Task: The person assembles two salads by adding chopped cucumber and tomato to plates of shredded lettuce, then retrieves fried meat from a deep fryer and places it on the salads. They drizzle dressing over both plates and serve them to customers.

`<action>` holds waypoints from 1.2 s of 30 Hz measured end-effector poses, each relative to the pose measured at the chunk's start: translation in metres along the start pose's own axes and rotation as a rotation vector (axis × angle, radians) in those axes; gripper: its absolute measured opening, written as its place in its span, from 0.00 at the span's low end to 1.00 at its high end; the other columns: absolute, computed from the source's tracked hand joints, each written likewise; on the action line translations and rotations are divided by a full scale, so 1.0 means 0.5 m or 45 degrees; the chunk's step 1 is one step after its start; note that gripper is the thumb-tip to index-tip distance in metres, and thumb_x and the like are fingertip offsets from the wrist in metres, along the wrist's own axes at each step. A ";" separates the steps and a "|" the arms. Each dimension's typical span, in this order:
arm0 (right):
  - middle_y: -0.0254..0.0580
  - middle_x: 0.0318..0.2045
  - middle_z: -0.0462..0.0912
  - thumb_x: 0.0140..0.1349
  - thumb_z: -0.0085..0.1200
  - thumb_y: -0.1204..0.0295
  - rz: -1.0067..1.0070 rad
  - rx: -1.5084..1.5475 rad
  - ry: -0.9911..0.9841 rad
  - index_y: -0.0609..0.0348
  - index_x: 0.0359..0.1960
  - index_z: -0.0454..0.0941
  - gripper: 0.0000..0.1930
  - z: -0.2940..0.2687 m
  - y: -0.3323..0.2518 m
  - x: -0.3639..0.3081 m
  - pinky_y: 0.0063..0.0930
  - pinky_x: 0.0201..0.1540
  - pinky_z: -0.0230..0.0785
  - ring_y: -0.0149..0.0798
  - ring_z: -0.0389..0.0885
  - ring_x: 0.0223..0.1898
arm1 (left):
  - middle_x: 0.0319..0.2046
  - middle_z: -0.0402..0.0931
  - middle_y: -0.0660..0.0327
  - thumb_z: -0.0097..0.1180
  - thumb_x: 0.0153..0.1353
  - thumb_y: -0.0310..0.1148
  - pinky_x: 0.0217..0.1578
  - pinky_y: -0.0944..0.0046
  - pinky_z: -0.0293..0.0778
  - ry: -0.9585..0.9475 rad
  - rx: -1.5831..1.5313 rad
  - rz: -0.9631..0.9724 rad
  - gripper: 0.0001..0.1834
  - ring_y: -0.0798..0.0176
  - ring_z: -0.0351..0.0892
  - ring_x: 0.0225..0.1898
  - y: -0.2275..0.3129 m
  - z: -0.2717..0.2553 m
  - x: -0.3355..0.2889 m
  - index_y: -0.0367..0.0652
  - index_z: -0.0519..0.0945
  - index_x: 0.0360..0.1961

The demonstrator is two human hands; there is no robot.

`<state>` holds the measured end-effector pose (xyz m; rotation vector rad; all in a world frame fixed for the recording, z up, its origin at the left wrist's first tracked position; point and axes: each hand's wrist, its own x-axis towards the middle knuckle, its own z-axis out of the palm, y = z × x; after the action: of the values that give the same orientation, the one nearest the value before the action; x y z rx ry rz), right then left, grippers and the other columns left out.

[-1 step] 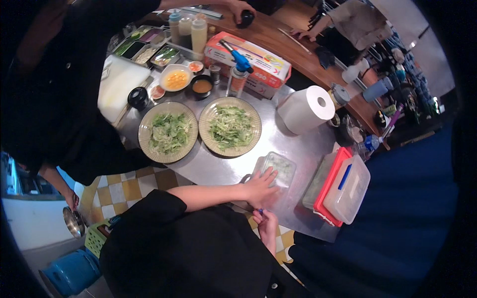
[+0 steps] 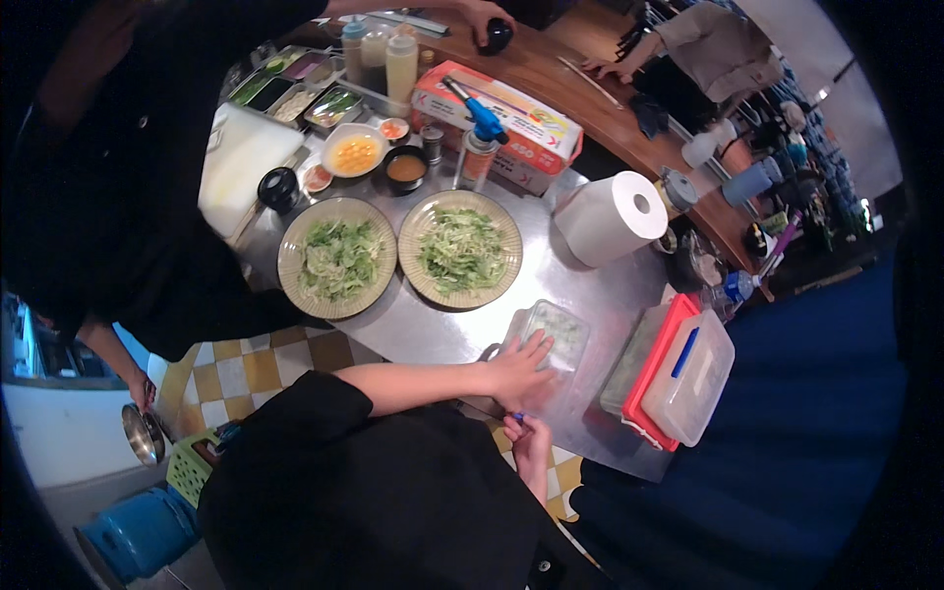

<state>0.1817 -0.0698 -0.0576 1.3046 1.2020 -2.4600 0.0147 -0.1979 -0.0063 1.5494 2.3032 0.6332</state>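
head view: left hand point(image 2: 521, 376) spread over a clear container point(image 2: 560, 327) on the steel table point(image 2: 615, 295).
the left hand's fingers are open, resting on the container, which sits near the table's edge, between the right-hand plate of greens point(image 2: 507, 258) and the red-rimmed box point(image 2: 661, 364); something pale green shows inside. the right hand point(image 2: 532, 442) has curled fingers beside a small blue piece point(image 2: 518, 417); whether they grip it, i cannot tell.
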 end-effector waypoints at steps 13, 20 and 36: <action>0.44 0.37 0.81 0.70 0.36 0.63 -0.262 -0.001 0.154 0.62 0.45 0.74 0.17 0.028 0.017 0.020 0.29 0.33 0.74 0.39 0.82 0.37 | 0.28 0.75 0.55 0.63 0.40 0.39 0.33 0.52 0.74 0.680 0.057 0.311 0.15 0.48 0.76 0.34 0.030 -0.105 0.079 0.42 0.77 0.28; 0.44 0.38 0.77 0.56 0.40 0.70 -0.494 0.436 0.207 0.62 0.37 0.73 0.12 0.014 0.005 -0.011 0.42 0.44 0.76 0.40 0.78 0.40 | 0.24 0.80 0.48 0.54 0.53 0.30 0.36 0.52 0.77 0.749 -0.421 -0.616 0.27 0.47 0.83 0.30 -0.079 -0.245 0.032 0.38 0.68 0.57; 0.44 0.32 0.80 0.56 0.41 0.72 -0.519 0.356 0.310 0.62 0.28 0.74 0.09 0.086 -0.114 -0.036 0.39 0.45 0.75 0.39 0.80 0.36 | 0.32 0.79 0.47 0.44 0.64 0.32 0.18 0.66 0.78 0.209 -2.033 -1.179 0.20 0.58 0.81 0.21 -0.062 0.044 -0.034 0.35 0.64 0.56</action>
<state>0.1407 -0.0650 0.0035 1.6084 1.3276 -2.9103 0.0068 -0.2195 -0.0412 -0.2741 1.3469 1.6098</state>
